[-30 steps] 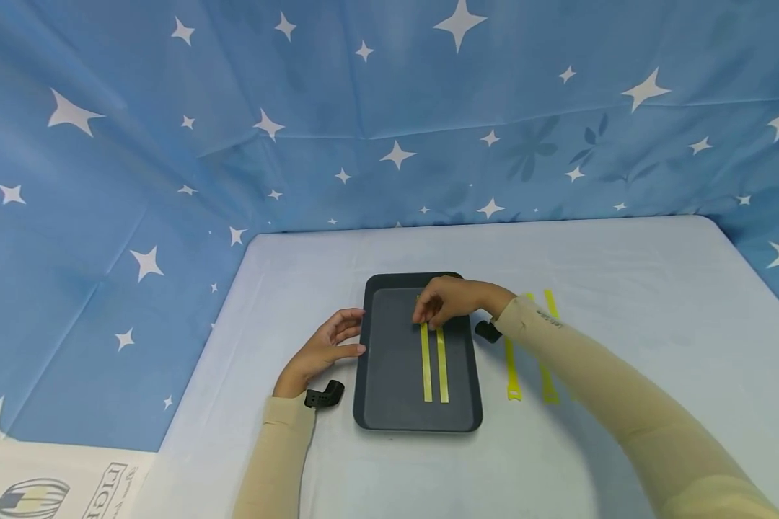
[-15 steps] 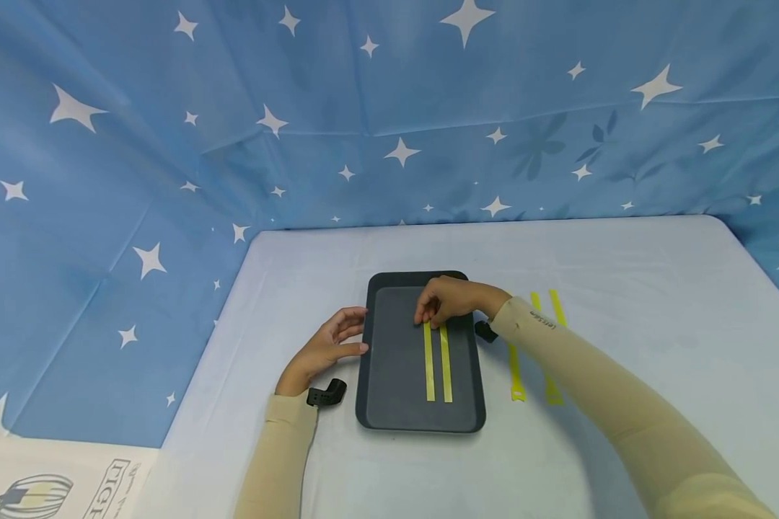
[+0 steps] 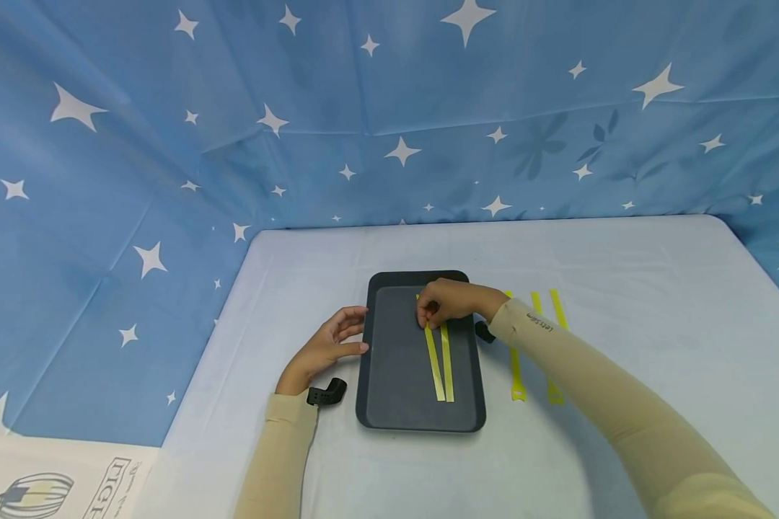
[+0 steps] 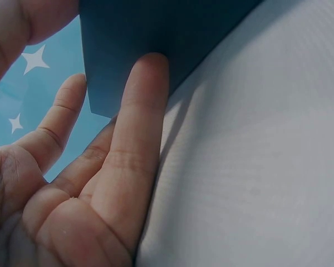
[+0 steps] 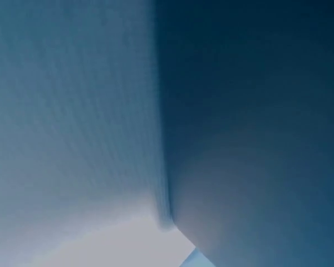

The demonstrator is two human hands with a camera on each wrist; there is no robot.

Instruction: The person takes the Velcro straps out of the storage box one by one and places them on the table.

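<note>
"What lies nearest?"

"A pale printed sheet (image 3: 39, 479) beside the table's (image 3: 305, 274) left edge, and two tan sleeves: the left sleeve (image 3: 275, 447) and the right sleeve (image 3: 630, 404), which slants in from the right."

"And the tray?"

"The dark tray (image 3: 392, 367) lies on the table, nearer the left edge than the right. In it are two yellow strips. The left strip (image 3: 434, 364) slants, its lower end just beside the right strip (image 3: 447, 367), which lies straighter."

"How are the hands?"

"The left hand (image 3: 327, 346) is loosely spread and grips nothing, its fingers touching the tray's left wall. The right hand (image 3: 448, 299) bends over the tray, thumb and fingers drawn together, pinching the left strip; it hides part of both strips."

"Anything past the tray's right side?"

"More yellow strips (image 3: 517, 375) on the table, partly covered by the right sleeve."

"And farthest off?"

"Beyond the table's far edge, a blue backdrop (image 3: 337, 79) with white stars."
</note>
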